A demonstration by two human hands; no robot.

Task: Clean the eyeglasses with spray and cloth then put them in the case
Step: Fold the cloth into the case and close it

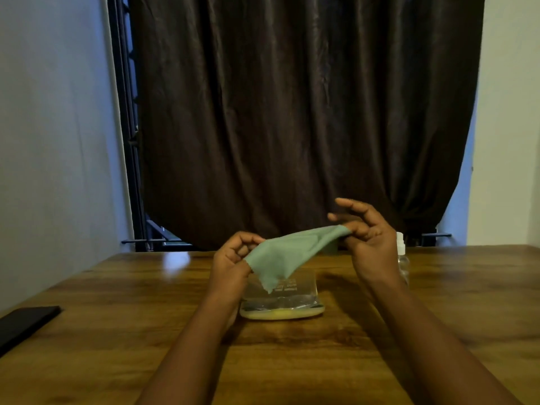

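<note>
Green cloth (287, 252) pinched taut between left hand (233, 258) and right hand (365, 235), spare right fingers spread. Clear case (282, 299) beneath both, spray bottle (401, 258) behind right wrist. Eyeglasses not clearly discernible; wiping and casing seemingly outstanding.

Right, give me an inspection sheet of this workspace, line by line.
Surface: wooden table, glossy, with a light reflection at the far left.
Job's things: green cloth held stretched in the air between both hands; clear case with a yellow base on the table below it; spray bottle upright behind the right hand, partly hidden. Eyeglasses not clearly seen; something dark lies inside the case.
Clutter: flat black object at the table's left edge.
Grippers: left hand pinches one end of the cloth; right hand pinches the other.
Cables: nothing seen.
Surroundings: dark curtain behind the table, pale walls either side, window bars at left.
</note>
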